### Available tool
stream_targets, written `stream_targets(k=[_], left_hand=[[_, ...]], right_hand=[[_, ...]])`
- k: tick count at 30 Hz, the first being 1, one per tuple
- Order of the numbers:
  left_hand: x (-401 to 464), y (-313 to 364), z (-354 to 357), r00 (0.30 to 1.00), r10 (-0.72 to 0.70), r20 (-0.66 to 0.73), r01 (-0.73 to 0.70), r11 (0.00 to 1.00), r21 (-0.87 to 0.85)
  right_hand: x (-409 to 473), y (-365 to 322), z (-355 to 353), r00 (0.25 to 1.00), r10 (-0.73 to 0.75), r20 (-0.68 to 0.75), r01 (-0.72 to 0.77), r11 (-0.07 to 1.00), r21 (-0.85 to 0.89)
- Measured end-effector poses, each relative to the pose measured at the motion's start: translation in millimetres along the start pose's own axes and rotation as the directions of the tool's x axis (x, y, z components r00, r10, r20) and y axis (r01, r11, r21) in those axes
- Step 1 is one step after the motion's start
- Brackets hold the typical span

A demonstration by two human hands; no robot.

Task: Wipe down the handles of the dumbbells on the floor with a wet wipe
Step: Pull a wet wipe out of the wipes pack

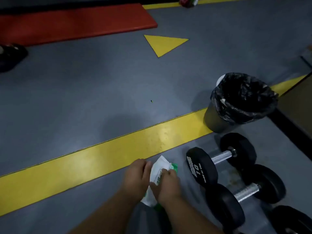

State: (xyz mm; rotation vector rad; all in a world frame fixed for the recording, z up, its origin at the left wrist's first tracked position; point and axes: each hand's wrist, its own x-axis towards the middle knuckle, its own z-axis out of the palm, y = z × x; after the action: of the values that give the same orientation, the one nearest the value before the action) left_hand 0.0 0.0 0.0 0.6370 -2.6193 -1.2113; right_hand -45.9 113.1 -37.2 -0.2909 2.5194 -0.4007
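- My left hand (136, 178) steadies the wipe pack (157, 174), fingers curled on it; right hand (168, 184) fingers pinch its top.
- Dumbbells (221, 157) lie at 3 o'clock, untouched.
- I'd pull one wipe slowly, pack pinned.

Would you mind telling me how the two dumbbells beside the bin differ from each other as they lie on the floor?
The far dumbbell lies nearest the bin; the near dumbbell lies closer to the camera. The far dumbbell's left head shows white lettering with a 10; no marking can be read on the near dumbbell. Both have black heads and bare metal handles, lie roughly parallel, and neither is touched by a hand; both hands are on the wipes packet.
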Motion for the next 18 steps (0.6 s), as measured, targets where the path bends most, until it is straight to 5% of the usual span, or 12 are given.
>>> stream_targets(k=[5, 9, 18], left_hand=[[5.8, -3.7, 13.3, 0.998, -0.025, 0.056, 0.024, 1.000, 0.018], [1.7, -20.8, 35.2, 0.971, -0.198, 0.133, 0.195, 0.980, 0.039], [-11.6, -49.6, 43.6, 0.887, -0.437, 0.151, 0.428, 0.899, 0.089]], right_hand=[[11.2, -9.2, 8.4, 0.975, 0.215, -0.060, -0.213, 0.976, 0.041], [18.2, -12.2, 12.3, 0.937, 0.335, -0.102, -0.292, 0.908, 0.301], [19.4, -3.9, 10.4, 0.918, 0.391, -0.065, -0.331, 0.847, 0.415]])
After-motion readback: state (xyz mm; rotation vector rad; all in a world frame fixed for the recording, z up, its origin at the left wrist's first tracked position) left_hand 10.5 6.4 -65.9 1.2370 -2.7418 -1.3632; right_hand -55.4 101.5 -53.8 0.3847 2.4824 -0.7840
